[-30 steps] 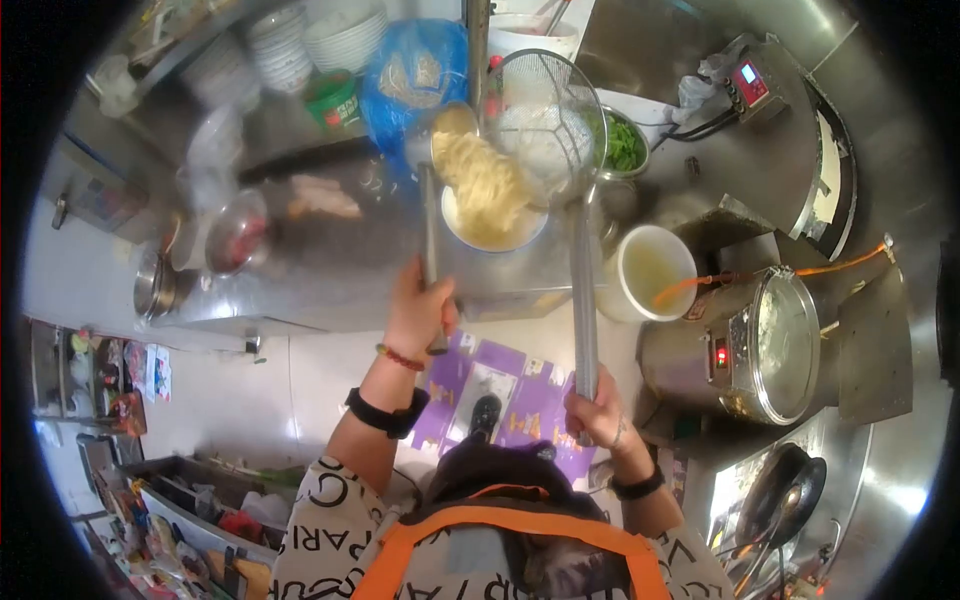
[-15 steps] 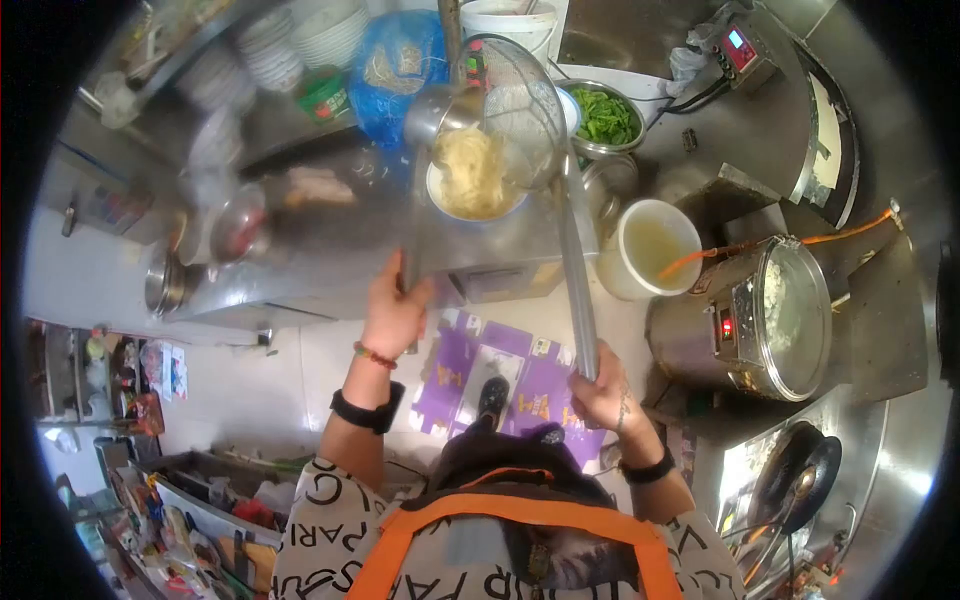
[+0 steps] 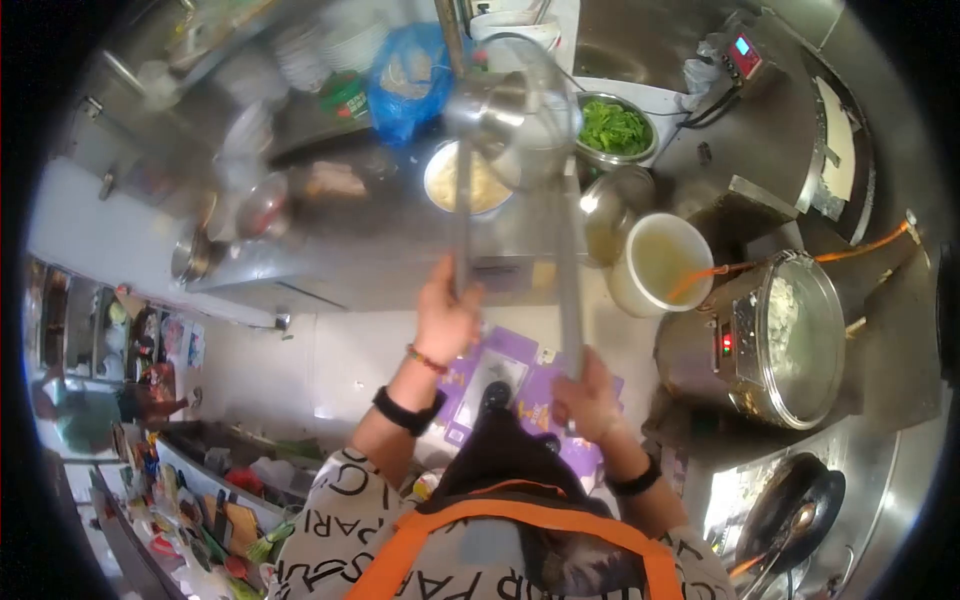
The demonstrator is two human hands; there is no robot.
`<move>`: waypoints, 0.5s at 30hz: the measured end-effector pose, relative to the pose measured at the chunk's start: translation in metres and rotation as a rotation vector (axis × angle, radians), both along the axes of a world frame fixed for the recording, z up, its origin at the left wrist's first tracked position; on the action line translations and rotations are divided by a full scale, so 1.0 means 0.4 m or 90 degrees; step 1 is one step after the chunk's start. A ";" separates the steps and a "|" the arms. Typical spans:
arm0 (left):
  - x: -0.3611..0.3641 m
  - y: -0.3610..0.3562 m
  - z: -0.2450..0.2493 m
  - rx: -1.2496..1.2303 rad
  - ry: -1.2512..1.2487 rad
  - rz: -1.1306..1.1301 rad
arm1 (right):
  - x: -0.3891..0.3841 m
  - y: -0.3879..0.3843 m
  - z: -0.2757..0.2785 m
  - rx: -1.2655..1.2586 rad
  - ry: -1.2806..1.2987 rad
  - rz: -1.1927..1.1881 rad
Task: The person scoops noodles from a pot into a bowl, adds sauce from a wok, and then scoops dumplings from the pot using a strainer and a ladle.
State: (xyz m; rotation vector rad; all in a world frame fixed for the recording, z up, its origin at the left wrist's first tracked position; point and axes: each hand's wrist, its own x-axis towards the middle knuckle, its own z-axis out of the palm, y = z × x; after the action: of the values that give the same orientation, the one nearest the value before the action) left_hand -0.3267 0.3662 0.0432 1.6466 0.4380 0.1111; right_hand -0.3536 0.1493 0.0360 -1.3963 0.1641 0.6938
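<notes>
My left hand [image 3: 446, 315] is closed around the long handle of a metal ladle [image 3: 490, 105]. In my right hand [image 3: 592, 400] is the handle of a wire mesh strainer [image 3: 548, 120], blurred by motion. The ladle's cup and the strainer's mesh overlap in the view, beyond a bowl on the counter. That white bowl [image 3: 430, 185] holds pale yellow noodles [image 3: 470, 180], partly crossed by the ladle's handle. Whether the strainer holds anything is hard to make out.
A basin of green leaves [image 3: 614, 128] stands beyond the strainer. To the right are a white bucket of cloudy liquid [image 3: 655, 255] and a large steel cooking pot [image 3: 710, 345]. A blue plastic bag [image 3: 405, 110] lies at the counter's back. Flattened purple cardboard [image 3: 500, 350] covers some floor.
The ladle and strainer have moved right and away from over the noodle bowl, with the ladle's cup now against the strainer's outline. Both hands still hold their handles. The view has shifted slightly.
</notes>
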 end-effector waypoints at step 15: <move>0.553 -0.574 -0.710 -0.407 0.381 -0.336 | 0.374 -0.534 -0.579 -0.017 0.169 -0.353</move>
State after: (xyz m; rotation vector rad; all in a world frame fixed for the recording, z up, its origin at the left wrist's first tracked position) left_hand -0.1055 0.1365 -0.2407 1.0825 0.4111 -0.8528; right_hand -0.2041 -0.0643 -0.1956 -1.2001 0.7420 0.4071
